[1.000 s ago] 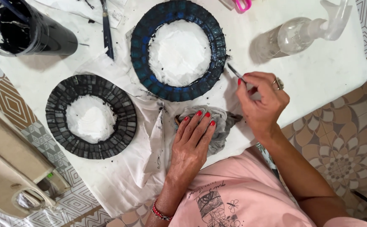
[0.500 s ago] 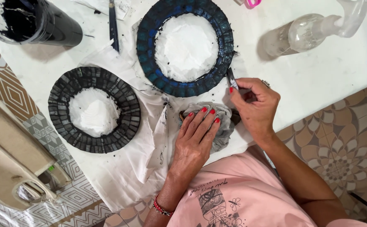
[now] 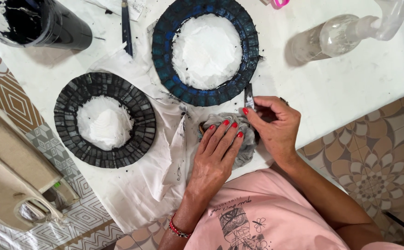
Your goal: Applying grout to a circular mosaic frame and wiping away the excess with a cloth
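Right hand (image 3: 276, 127) has drawn back from the blue ring's edge to the rag. White surface (image 3: 350, 88); blue mosaic ring (image 3: 165, 69); black mosaic ring (image 3: 137, 139); left hand (image 3: 215, 157) pressed flat on grey rag (image 3: 246, 150); right hand pinching small metal blade (image 3: 248, 96).

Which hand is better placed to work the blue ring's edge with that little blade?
Right. The right hand holds the blade at the blue ring; the left hand lies flat on the rag.
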